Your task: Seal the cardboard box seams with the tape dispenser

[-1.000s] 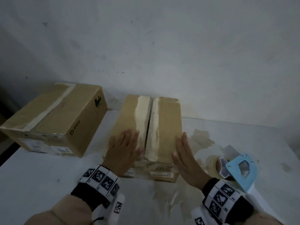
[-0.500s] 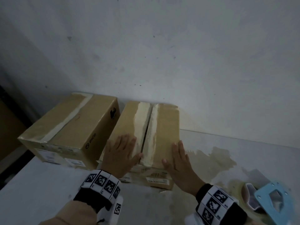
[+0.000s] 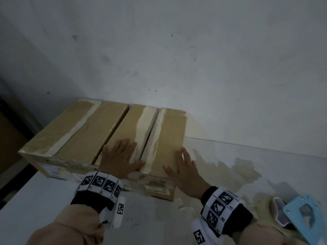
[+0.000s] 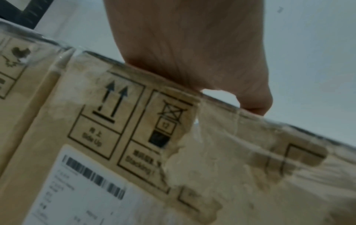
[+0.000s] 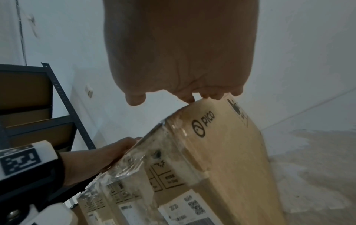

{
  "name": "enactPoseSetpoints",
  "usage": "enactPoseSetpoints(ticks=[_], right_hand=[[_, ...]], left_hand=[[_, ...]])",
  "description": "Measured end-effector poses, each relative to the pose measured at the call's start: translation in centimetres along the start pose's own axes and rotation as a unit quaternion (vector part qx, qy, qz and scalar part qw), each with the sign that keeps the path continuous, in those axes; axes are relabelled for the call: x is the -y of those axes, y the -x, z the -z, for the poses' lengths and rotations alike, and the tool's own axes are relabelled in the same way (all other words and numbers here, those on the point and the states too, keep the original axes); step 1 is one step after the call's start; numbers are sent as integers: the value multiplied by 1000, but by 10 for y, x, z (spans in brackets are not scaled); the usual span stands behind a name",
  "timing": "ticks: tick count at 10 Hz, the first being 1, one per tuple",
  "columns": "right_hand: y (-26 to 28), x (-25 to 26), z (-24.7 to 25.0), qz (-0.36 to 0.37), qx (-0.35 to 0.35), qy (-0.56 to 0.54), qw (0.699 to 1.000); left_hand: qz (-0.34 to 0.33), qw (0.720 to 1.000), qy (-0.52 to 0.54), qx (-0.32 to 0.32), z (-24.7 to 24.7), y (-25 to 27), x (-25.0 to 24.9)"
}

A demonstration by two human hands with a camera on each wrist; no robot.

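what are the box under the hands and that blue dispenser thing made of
Box under the hands: brown cardboard, matte, with torn paler patches along the open centre seam; glossy clear tape wrinkles over its near edge, and printed paper labels are stuck on its front.
Tape dispenser: the light blue flat plate with small screws looks like painted metal or hard plastic; the pictures cannot settle which.

Two boxes (image 3: 159, 137) touch side by side; tape dispenser (image 3: 299, 216) lies right.
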State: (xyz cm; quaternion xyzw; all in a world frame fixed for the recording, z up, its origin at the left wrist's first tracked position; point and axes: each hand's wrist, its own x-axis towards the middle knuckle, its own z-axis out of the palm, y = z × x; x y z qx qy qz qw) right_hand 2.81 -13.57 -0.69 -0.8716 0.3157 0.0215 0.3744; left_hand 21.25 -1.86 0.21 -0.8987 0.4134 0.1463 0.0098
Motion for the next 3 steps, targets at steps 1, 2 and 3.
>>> enactPoseSetpoints(ticks=[1, 2, 3], right_hand=[[-2, 0, 6, -8, 16, 22, 1000], [2, -4, 13, -17, 36, 8, 999], [13, -13, 25, -27, -13, -35, 999]], left_hand=[[17, 1000, -10, 3, 2, 0, -2], [38, 999, -2, 17, 1, -2, -10], [54, 998, 12, 32, 8, -2, -20]])
